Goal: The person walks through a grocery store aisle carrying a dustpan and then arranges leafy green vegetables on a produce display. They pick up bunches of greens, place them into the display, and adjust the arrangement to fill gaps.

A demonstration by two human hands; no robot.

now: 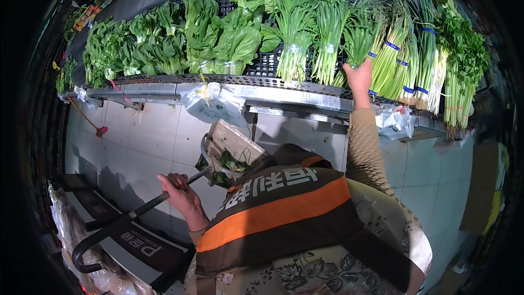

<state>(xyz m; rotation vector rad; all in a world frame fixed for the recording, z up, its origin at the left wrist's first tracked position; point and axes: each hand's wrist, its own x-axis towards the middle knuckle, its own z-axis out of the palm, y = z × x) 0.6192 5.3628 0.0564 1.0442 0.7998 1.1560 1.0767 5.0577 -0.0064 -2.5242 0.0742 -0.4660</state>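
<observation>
My left hand (180,196) is closed around the dark rod handle (151,205) of a long-handled dustpan (233,139). The handle's hooked end curves away at the lower left. Loose green leaves (229,162) lie in the pan. At the vegetable display, my right hand (360,78) grips the lower part of a bunch of green leafy stalks (357,43), with its fingers partly hidden behind the bunch. To its left stand tied bunches of flat-leaved greens (330,24). Yellow-green stalks with blue bands (387,55) lean just to its right.
A metal shelf edge (286,93) runs across before me, below a black plastic crate (262,63). Plastic bags (215,104) hang from it. Leafy heads (237,45) fill the left side. Promotion boards (141,250) and wrapped goods (77,233) stand at lower left.
</observation>
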